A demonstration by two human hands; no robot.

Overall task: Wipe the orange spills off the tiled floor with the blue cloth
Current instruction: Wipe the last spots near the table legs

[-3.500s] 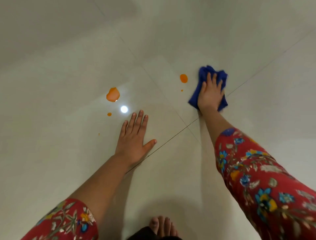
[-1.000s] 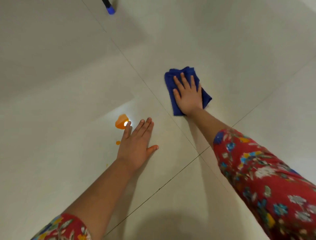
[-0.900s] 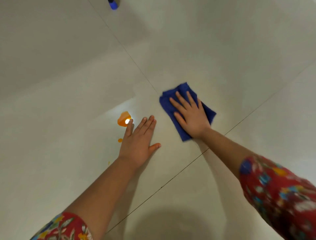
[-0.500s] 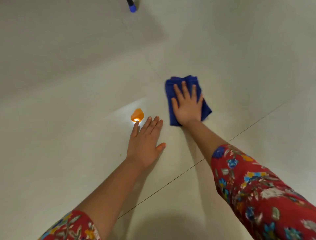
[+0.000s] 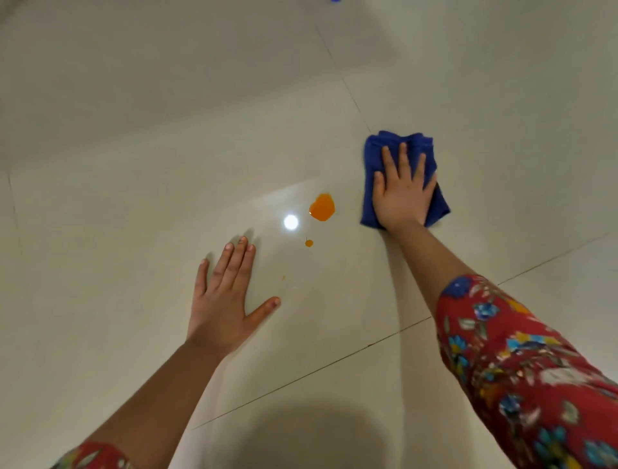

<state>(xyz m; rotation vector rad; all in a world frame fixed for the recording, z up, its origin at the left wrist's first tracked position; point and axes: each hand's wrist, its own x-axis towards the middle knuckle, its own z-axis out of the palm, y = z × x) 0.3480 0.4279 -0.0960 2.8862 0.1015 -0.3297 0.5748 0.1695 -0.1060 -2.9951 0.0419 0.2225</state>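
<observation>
A folded blue cloth (image 5: 381, 147) lies on the pale tiled floor (image 5: 133, 167), pressed flat under my right hand (image 5: 403, 194), fingers spread on top of it. Just left of the cloth sits a glossy orange spill (image 5: 322, 207), with a small orange drop (image 5: 309, 243) below it and a tiny speck (image 5: 283, 277) lower still. My left hand (image 5: 227, 301) rests palm down on the floor, fingers apart, holding nothing, below and left of the spills.
A bright lamp reflection (image 5: 291, 222) shines on the tile beside the spill. Grout lines (image 5: 334, 360) cross the floor. A blue object (image 5: 335, 1) pokes in at the top edge. My shadow darkens the near floor.
The spill near the tile joint from 3.5 s ago no longer shows. My left hand now lies clear of the big spill, down and left. My right hand still presses the cloth, right of that spill.
</observation>
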